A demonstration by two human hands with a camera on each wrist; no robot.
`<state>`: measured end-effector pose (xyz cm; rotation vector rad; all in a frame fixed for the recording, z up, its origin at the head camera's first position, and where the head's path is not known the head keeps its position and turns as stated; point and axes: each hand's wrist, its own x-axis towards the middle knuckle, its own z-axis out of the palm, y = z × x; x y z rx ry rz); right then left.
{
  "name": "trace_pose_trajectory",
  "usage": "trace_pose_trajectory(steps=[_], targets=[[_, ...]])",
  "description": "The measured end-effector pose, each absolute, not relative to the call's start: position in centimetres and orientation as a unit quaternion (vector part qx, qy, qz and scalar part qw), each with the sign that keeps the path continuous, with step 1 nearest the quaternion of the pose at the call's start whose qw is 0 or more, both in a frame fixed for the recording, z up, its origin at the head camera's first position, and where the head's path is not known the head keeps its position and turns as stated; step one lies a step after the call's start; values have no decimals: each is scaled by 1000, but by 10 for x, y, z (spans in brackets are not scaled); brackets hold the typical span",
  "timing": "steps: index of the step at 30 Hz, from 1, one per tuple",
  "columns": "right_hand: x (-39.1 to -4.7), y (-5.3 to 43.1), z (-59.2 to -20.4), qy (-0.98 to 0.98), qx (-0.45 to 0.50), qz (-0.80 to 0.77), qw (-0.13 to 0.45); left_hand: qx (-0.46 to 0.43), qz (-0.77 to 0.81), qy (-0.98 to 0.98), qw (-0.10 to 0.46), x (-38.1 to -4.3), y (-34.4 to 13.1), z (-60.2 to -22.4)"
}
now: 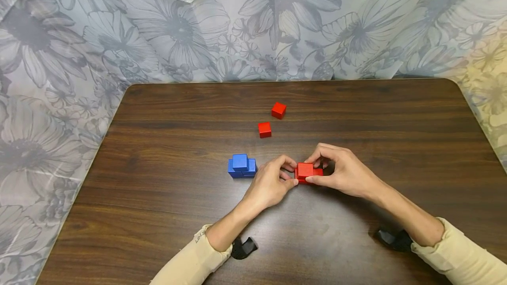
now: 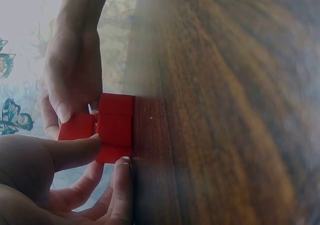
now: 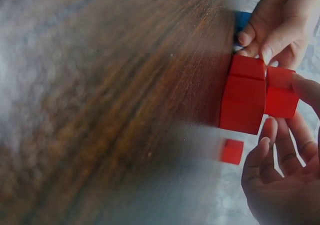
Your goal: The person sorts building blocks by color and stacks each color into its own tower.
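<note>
Red blocks form a low row (image 3: 242,105) on the table, and an upper red block (image 1: 305,169) sits on top of it. My right hand (image 1: 348,171) pinches the upper block, thumb on the near side and fingers on the far side. At the row's left end, my left hand (image 1: 271,181) holds the lower blocks between thumb and fingers; the left thumb (image 2: 77,152) shows in the left wrist view. Whether the upper block fully rests on the row is too close to tell. Just left of the left hand stands a stack of blue blocks (image 1: 240,162), one on top of a lower row.
Two loose red blocks, a nearer one (image 1: 264,129) and a farther one (image 1: 279,110), lie beyond the hands on the dark wooden table (image 1: 158,144). A floral cloth (image 1: 277,25) hangs behind the table's far edge. Black straps (image 1: 243,248) show at both wrists.
</note>
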<state>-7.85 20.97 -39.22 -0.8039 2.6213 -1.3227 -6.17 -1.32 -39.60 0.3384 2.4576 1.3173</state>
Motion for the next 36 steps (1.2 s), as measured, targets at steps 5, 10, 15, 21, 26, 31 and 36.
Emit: trace_pose_trajectory(steps=[5, 10, 15, 21, 26, 31, 36], targets=[[-78, 209, -392, 859, -265, -435, 49, 119, 461, 863, 166, -61, -13, -395], [-76, 210, -392, 860, -261, -435, 50, 120, 458, 864, 171, -61, -12, -396], [-75, 210, -392, 862, -261, -432, 49, 124, 462, 861, 175, -62, -13, -397], [-76, 209, -392, 860, -267, -431, 48, 121, 465, 859, 176, -62, -15, -397], [-76, 209, -392, 860, -273, -429, 47, 119, 465, 860, 174, -62, -15, -395], [-74, 209, -393, 860, -274, -427, 47, 122, 468, 859, 170, -62, -14, -395], [-73, 208, -393, 864, -277, -419, 35, 121, 468, 859, 169, -60, -14, -395]])
